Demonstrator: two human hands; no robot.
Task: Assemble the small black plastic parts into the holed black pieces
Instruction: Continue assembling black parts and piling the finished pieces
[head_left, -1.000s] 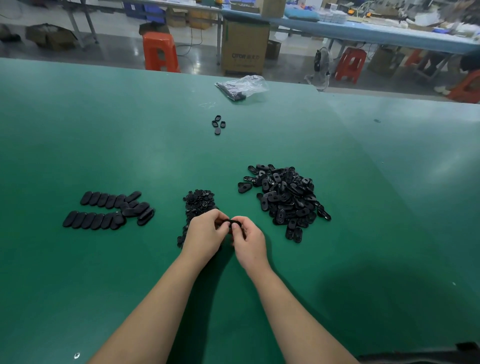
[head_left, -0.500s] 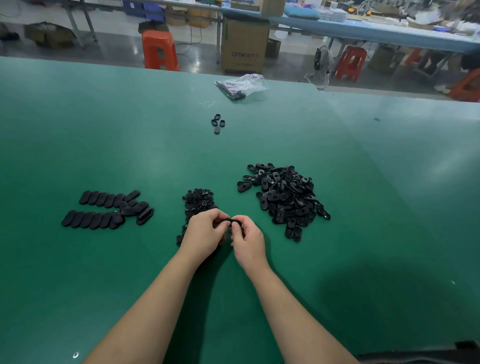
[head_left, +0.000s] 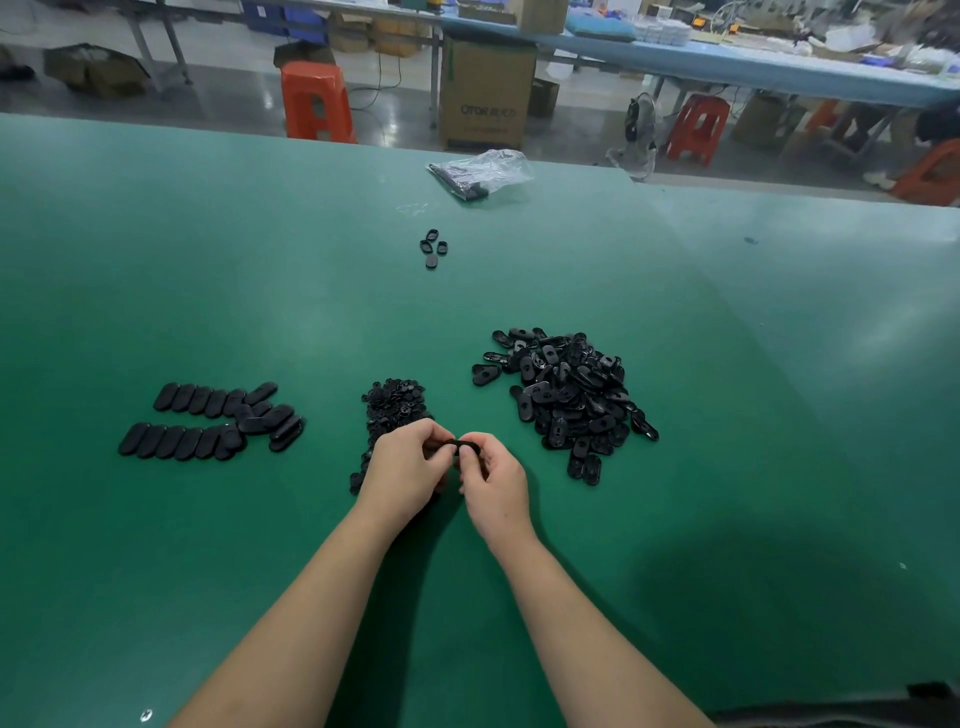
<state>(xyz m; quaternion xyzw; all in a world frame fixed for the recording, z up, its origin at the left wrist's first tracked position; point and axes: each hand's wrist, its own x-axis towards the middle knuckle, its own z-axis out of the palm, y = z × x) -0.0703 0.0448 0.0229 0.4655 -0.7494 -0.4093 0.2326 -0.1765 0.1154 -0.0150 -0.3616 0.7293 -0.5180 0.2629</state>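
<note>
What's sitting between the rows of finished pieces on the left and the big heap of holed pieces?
The small parts pile, with both hands just before it, in the head view.

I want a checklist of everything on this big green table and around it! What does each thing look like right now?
Surface: green table, matte, with a dark shadow near the front edge.
Job's things: heap of holed black pieces on the right; pile of small black parts in the middle; rows of finished pieces on the left; one black piece pinched between both hands.
Clutter: clear plastic bag with dark contents at the far edge; four loose pieces beyond the piles.
Hands: left hand and right hand, both gripping the piece.
Cables: nothing seen on the table.
Surroundings: orange stool, cardboard box, blue workbench.
</note>
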